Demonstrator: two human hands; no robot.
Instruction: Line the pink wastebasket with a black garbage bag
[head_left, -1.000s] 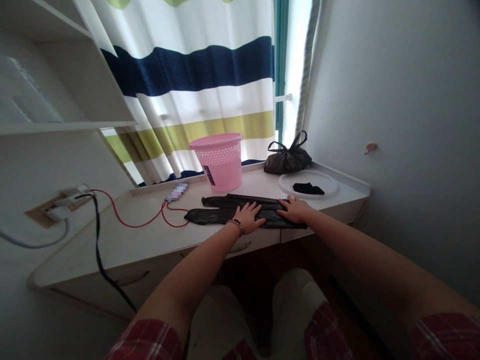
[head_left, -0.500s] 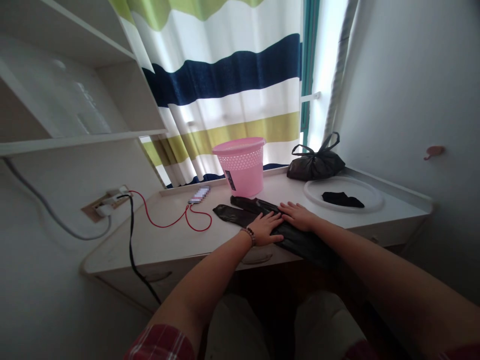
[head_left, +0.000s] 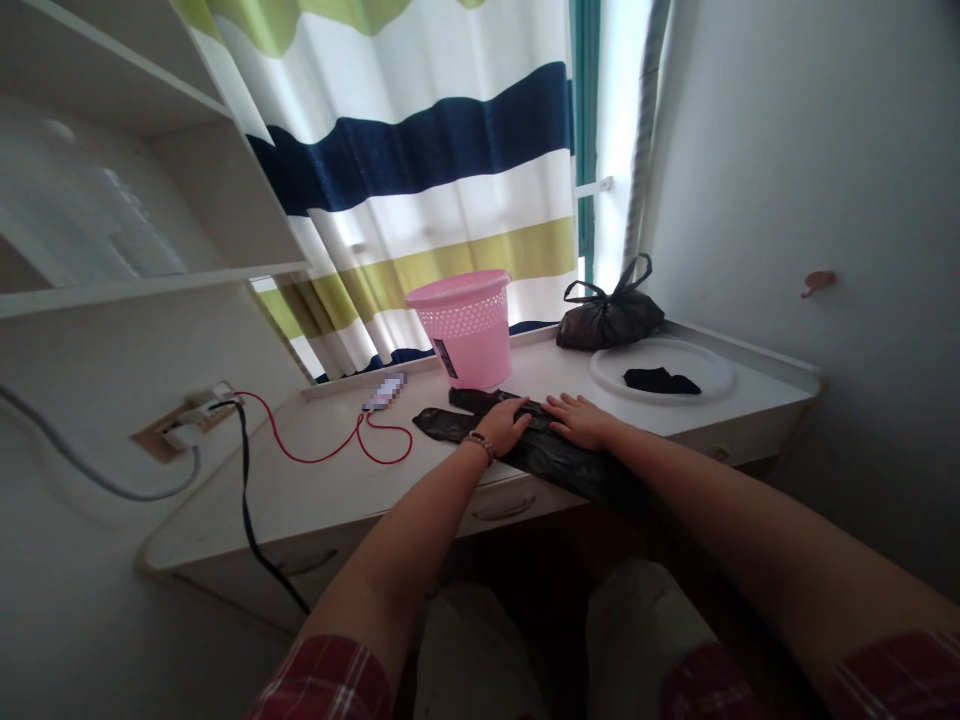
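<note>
A black plastic bag [head_left: 574,466] lies flattened on the white desk, its two handle ends pointing away to the left and its lower end hanging over the front edge. My left hand [head_left: 504,426], with a beaded bracelet at the wrist, rests on the bag close to the handles, palm down. Beside it on the right, my right hand [head_left: 577,420] presses flat on the bag with its fingers stretched. Neither hand is closed on the plastic. Just behind the bag stands a pink plastic basket [head_left: 474,345] with a perforated band under its rim.
At the back right sits a knotted black bag [head_left: 611,320]. A round white lid or ring [head_left: 709,385] has a black folded piece [head_left: 660,381] on it. To the left, a phone [head_left: 385,391] is wired by a red cable [head_left: 300,461] to a wall socket [head_left: 176,425].
My left hand has slid up and left over the bag, toward its handles. My right hand stays on the bag, slightly apart from the left now. The whole view has shifted a little.
</note>
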